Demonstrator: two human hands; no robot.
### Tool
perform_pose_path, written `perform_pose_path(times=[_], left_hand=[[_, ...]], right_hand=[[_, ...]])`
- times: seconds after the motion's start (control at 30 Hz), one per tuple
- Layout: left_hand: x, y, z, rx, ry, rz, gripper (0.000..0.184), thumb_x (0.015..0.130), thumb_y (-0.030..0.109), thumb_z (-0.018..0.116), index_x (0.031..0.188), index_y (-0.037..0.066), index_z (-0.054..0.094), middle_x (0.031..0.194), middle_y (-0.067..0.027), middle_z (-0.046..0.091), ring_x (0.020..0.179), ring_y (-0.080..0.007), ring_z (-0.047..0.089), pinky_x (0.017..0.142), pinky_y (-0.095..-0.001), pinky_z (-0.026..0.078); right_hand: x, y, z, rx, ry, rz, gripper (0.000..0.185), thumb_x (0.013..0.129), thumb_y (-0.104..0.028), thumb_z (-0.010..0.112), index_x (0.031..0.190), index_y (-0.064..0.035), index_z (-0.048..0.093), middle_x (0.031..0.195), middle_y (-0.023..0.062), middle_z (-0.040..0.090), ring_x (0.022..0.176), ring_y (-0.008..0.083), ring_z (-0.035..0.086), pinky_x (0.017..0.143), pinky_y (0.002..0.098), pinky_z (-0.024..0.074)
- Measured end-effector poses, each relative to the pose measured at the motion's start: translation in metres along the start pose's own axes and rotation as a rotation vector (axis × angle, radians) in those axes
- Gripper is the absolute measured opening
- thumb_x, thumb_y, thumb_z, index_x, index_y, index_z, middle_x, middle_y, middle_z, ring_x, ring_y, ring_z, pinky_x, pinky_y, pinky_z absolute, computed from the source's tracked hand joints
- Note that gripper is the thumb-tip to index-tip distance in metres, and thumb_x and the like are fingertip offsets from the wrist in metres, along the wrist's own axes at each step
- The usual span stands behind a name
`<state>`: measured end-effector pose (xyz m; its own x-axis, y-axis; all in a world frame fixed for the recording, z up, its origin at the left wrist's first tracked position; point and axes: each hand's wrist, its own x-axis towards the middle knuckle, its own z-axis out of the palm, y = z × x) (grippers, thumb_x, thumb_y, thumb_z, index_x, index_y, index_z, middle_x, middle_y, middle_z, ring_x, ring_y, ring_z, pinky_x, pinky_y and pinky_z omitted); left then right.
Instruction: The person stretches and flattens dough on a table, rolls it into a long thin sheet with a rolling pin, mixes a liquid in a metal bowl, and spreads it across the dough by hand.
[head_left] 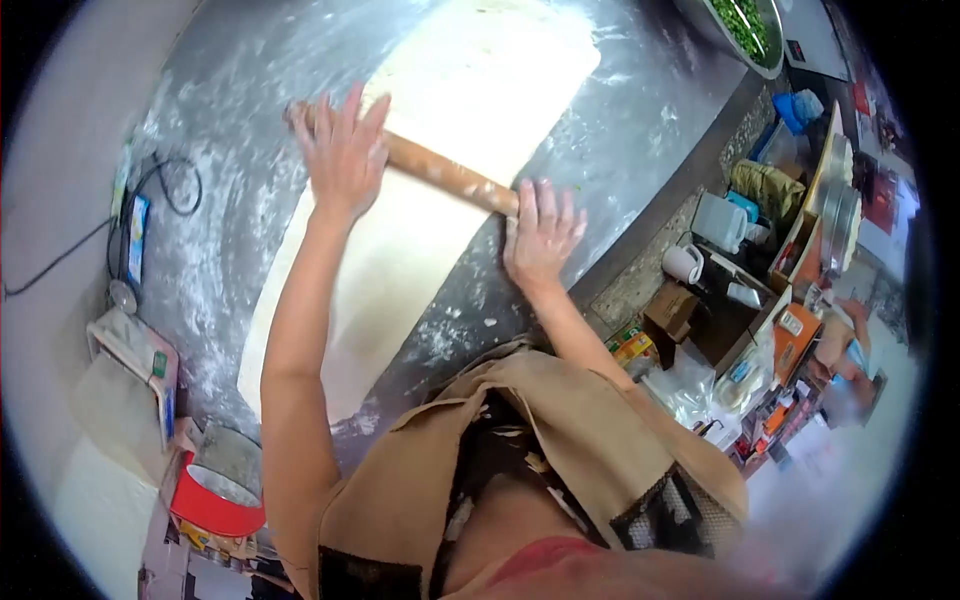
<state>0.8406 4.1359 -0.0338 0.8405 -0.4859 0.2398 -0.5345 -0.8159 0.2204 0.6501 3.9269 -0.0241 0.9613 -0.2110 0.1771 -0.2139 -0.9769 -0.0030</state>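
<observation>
A wide sheet of pale dough [375, 270] lies across the floury metal table [225, 110]. The wooden rolling pin [440, 172] rests slantwise on it. My left hand [345, 160] lies on the pin near its left end, with fingers stretched out and spread. At the other end, my right hand [543, 235] touches the pin, its fingers also extended and slightly apart, beside the dough's right edge. Neither hand is wrapped round the pin.
A metal bowl of chopped greens [742, 28] stands at the upper right. On the left are a black cable [160, 180] and a white scale-like device [135, 350]. A red-rimmed container [215, 495] sits lower left. Shelves at right hold a white mug [683, 263] and boxes; another person's arm [835, 345] shows beyond.
</observation>
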Motion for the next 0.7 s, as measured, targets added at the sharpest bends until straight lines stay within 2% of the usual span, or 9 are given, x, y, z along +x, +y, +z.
perform_pose_path(times=[0.13, 0.17, 0.2, 0.27, 0.33, 0.37, 0.47, 0.6, 0.7], left_hand=[[0.126, 0.041, 0.037, -0.079, 0.204, 0.013, 0.043, 0.092, 0.033, 0.045, 0.134, 0.024, 0.05, 0.144, -0.0024, 0.043, 0.136, -0.0322, 0.03, 0.11, -0.0586, 0.012], [0.156, 0.066, 0.0, -0.042, -0.089, -0.118, 0.062, 0.088, 0.033, 0.053, 0.144, 0.015, 0.035, 0.143, -0.0212, 0.039, 0.134, -0.0363, 0.033, 0.11, -0.0567, 0.018], [0.153, 0.067, 0.009, -0.038, -0.096, -0.107, 0.062, 0.088, 0.033, 0.053, 0.144, 0.015, 0.035, 0.143, -0.0212, 0.039, 0.134, -0.0363, 0.033, 0.11, -0.0567, 0.018], [0.157, 0.052, 0.051, -0.026, 0.219, -0.005, 0.045, 0.089, 0.036, 0.054, 0.132, 0.022, 0.05, 0.138, -0.0062, 0.047, 0.133, -0.0323, 0.034, 0.107, -0.0624, 0.019], [0.106, 0.042, 0.036, -0.064, 0.106, 0.012, 0.05, 0.089, 0.037, 0.053, 0.136, 0.022, 0.046, 0.147, -0.0067, 0.036, 0.135, -0.0354, 0.03, 0.106, -0.0644, 0.016], [0.075, 0.032, 0.025, 0.018, -0.067, 0.046, 0.053, 0.087, 0.035, 0.054, 0.138, 0.025, 0.046, 0.148, -0.0055, 0.033, 0.136, -0.036, 0.027, 0.107, -0.0635, 0.015], [0.078, 0.018, 0.022, 0.025, -0.193, 0.151, 0.05, 0.086, 0.033, 0.053, 0.136, 0.029, 0.049, 0.148, -0.0028, 0.036, 0.137, -0.034, 0.028, 0.109, -0.0621, 0.014], [0.219, 0.058, 0.067, -0.143, 0.232, 0.175, 0.044, 0.093, 0.036, 0.038, 0.131, 0.023, 0.055, 0.143, -0.0019, 0.045, 0.136, -0.0363, 0.028, 0.11, -0.0609, 0.008], [0.253, 0.077, 0.078, -0.08, 0.206, 0.034, 0.045, 0.094, 0.036, 0.034, 0.132, 0.021, 0.054, 0.143, -0.005, 0.044, 0.136, -0.0366, 0.028, 0.11, -0.0589, 0.009]], right_hand=[[0.085, 0.068, 0.011, -0.035, 0.045, 0.187, 0.049, 0.092, -0.036, 0.048, 0.135, -0.0128, 0.048, 0.141, 0.0158, 0.039, 0.132, 0.0413, 0.03, 0.11, 0.0618, 0.0103], [0.102, 0.081, 0.014, -0.056, 0.126, 0.233, 0.05, 0.092, -0.037, 0.047, 0.135, -0.0111, 0.047, 0.142, 0.0172, 0.037, 0.133, 0.0425, 0.028, 0.11, 0.0626, 0.0097], [0.093, 0.081, 0.011, -0.052, 0.124, 0.246, 0.05, 0.092, -0.037, 0.047, 0.135, -0.0111, 0.047, 0.142, 0.0172, 0.037, 0.133, 0.0425, 0.028, 0.11, 0.0626, 0.0097], [0.097, 0.081, 0.008, 0.166, 0.236, 0.19, 0.054, 0.092, -0.039, 0.047, 0.136, -0.0074, 0.044, 0.145, 0.0193, 0.033, 0.135, 0.0435, 0.026, 0.11, 0.0629, 0.009], [0.074, 0.037, -0.023, 0.009, -0.384, 0.118, 0.066, 0.088, -0.041, 0.056, 0.142, -0.0075, 0.035, 0.145, 0.0179, 0.034, 0.134, 0.0399, 0.028, 0.11, 0.0606, 0.0125], [0.039, 0.038, 0.008, 0.248, -0.048, 0.037, 0.069, 0.08, -0.036, 0.065, 0.139, -0.009, 0.041, 0.14, 0.0169, 0.041, 0.133, 0.0378, 0.032, 0.109, 0.0583, 0.0153], [0.058, 0.062, 0.033, 0.074, 0.037, -0.034, 0.054, 0.085, -0.042, 0.059, 0.131, -0.0147, 0.052, 0.137, 0.0125, 0.043, 0.13, 0.038, 0.033, 0.108, 0.0618, 0.0167], [0.169, 0.123, 0.025, 0.026, 0.002, 0.13, 0.047, 0.09, -0.038, 0.053, 0.129, -0.0127, 0.052, 0.14, 0.016, 0.04, 0.133, 0.0425, 0.027, 0.109, 0.0645, 0.0087], [0.182, 0.147, 0.026, 0.088, 0.086, 0.208, 0.046, 0.092, -0.037, 0.051, 0.129, -0.0095, 0.051, 0.141, 0.0175, 0.037, 0.136, 0.0436, 0.023, 0.11, 0.0657, 0.0053]])
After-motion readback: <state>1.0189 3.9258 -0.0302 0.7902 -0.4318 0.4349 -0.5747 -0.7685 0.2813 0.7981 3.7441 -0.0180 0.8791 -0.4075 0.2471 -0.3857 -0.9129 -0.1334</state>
